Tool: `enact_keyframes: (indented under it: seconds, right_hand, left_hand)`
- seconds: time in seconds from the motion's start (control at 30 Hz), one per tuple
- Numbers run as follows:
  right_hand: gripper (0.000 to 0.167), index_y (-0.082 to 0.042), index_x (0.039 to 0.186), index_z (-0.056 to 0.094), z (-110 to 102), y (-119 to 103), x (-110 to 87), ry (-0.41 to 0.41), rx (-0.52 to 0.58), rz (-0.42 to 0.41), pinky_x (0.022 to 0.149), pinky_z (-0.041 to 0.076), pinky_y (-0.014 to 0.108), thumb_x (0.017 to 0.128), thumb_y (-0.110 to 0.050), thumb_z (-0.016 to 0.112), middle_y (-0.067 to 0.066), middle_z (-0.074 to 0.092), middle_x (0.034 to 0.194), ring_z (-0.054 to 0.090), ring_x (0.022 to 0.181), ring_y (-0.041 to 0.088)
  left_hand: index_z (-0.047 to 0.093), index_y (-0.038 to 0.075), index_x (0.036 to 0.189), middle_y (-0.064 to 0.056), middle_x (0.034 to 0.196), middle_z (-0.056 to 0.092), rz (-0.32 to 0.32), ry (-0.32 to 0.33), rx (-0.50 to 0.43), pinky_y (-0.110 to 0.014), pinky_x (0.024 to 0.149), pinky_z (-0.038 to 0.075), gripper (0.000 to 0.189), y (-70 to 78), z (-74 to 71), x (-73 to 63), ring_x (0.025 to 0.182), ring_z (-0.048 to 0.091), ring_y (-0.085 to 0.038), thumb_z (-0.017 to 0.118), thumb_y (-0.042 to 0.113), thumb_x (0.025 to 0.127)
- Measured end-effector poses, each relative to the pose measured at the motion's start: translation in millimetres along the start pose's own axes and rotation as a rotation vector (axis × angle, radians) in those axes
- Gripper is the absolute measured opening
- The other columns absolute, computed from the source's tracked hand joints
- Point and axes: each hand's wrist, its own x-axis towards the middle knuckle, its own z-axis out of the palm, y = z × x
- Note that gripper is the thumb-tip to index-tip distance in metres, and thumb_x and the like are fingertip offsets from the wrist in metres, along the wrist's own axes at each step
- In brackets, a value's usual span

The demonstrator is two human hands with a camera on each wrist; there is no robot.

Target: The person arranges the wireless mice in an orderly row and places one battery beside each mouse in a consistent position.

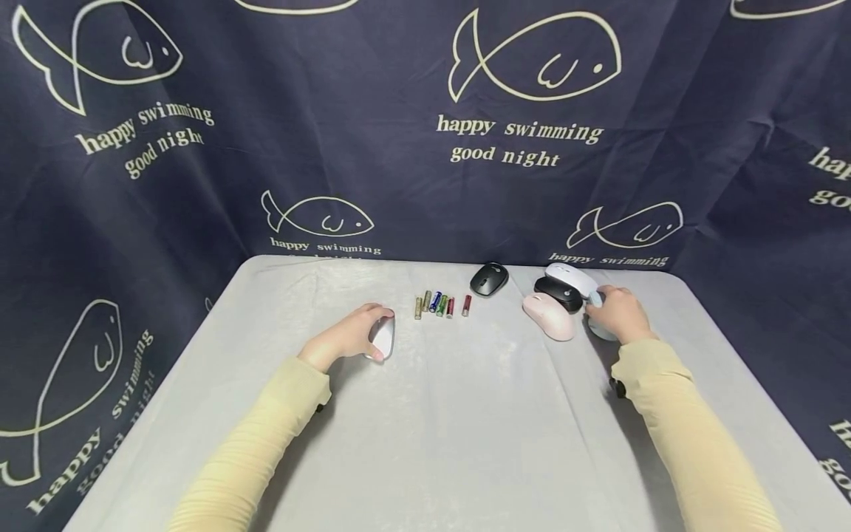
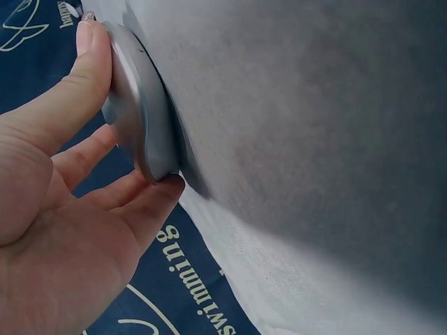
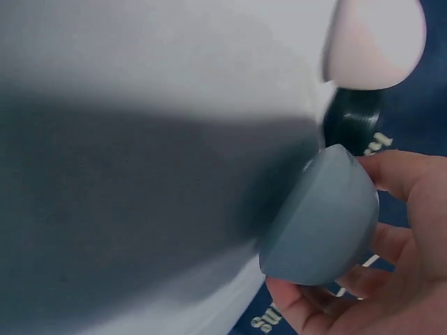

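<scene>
My left hand (image 1: 352,334) grips a silver-white computer mouse (image 1: 383,337) by its sides, left of the table's middle. In the left wrist view, thumb and fingers span the two ends of this mouse (image 2: 136,98), close to the tabletop. Over on the right, my right hand (image 1: 620,314) holds a grey-blue mouse (image 1: 601,332), largely covered by the hand from above. The right wrist view shows that mouse (image 3: 325,223) tilted between thumb and fingers. Beside it lie a pink mouse (image 1: 550,316), a black mouse (image 1: 560,292) and a white mouse (image 1: 572,278), close together.
Another black mouse (image 1: 489,280) lies near the table's back edge. Several small batteries stand or lie in a cluster around a blue battery (image 1: 435,301), with a red battery (image 1: 467,305) slightly apart. A dark printed curtain (image 1: 425,199) borders the pale table (image 1: 465,428).
</scene>
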Motion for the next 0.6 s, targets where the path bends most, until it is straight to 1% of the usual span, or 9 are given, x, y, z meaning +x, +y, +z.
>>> enact_keyframes:
  seconds: [0.07, 0.17, 0.27, 0.33, 0.5, 0.6]
  right_hand:
    - [0.060, 0.012, 0.128, 0.043, -3.8, -5.2, -2.0, 0.012, 0.012, -0.002, 0.091, 0.041, 0.063, 0.084, -0.025, 0.057, 0.040, 0.045, 0.121, 0.045, 0.110, 0.055]
    - [0.061, 0.008, 0.130, 0.043, -9.8, -14.5, -3.8, 0.008, 0.021, 0.012, 0.086, 0.043, 0.064, 0.083, -0.028, 0.057, 0.038, 0.044, 0.124, 0.045, 0.111, 0.055]
    - [0.062, 0.005, 0.131, 0.044, -13.5, -24.1, -4.2, 0.015, 0.024, 0.009, 0.082, 0.045, 0.064, 0.083, -0.031, 0.057, 0.036, 0.045, 0.125, 0.047, 0.111, 0.053]
    - [0.061, 0.005, 0.131, 0.045, -15.6, -30.7, -4.4, 0.034, 0.025, -0.019, 0.082, 0.045, 0.062, 0.083, -0.031, 0.057, 0.035, 0.047, 0.125, 0.048, 0.110, 0.052]
    - [0.058, 0.006, 0.128, 0.048, -20.6, -48.5, -7.3, 0.077, 0.053, -0.103, 0.086, 0.044, 0.059, 0.084, -0.029, 0.059, 0.034, 0.050, 0.123, 0.049, 0.110, 0.050]
    - [0.058, 0.004, 0.127, 0.050, -24.1, -61.3, -11.4, 0.090, 0.047, -0.123, 0.086, 0.044, 0.058, 0.083, -0.032, 0.060, 0.032, 0.052, 0.123, 0.049, 0.111, 0.048]
  left_hand:
    - [0.045, 0.002, 0.136, -0.024, 0.141, 0.039, 0.005, 0.001, -0.002, -0.048, 0.110, 0.031, 0.087, -0.1, -0.2, 0.0, 0.129, 0.039, -0.038, 0.085, 0.016, 0.061]
    - [0.045, 0.001, 0.135, -0.023, 0.140, 0.041, 0.016, 0.002, -0.002, -0.047, 0.110, 0.031, 0.087, -0.9, -0.7, -0.3, 0.129, 0.039, -0.037, 0.086, 0.016, 0.060]
    - [0.045, 0.000, 0.135, -0.023, 0.139, 0.042, 0.022, 0.003, -0.002, -0.047, 0.111, 0.030, 0.087, -1.8, -1.3, 0.1, 0.129, 0.039, -0.037, 0.086, 0.016, 0.060]
    - [0.045, 0.000, 0.135, -0.023, 0.139, 0.042, 0.024, 0.003, 0.001, -0.047, 0.111, 0.030, 0.087, -2.1, -1.5, 1.0, 0.129, 0.039, -0.037, 0.086, 0.016, 0.060]
    - [0.045, -0.001, 0.135, -0.023, 0.139, 0.042, 0.019, -0.002, 0.006, -0.046, 0.111, 0.030, 0.088, -1.1, -1.8, 2.8, 0.128, 0.040, -0.037, 0.086, 0.015, 0.059]
    - [0.045, -0.001, 0.134, -0.023, 0.139, 0.042, 0.010, -0.007, -0.001, -0.047, 0.110, 0.032, 0.088, 1.4, -2.6, 2.2, 0.127, 0.042, -0.037, 0.086, 0.014, 0.059]
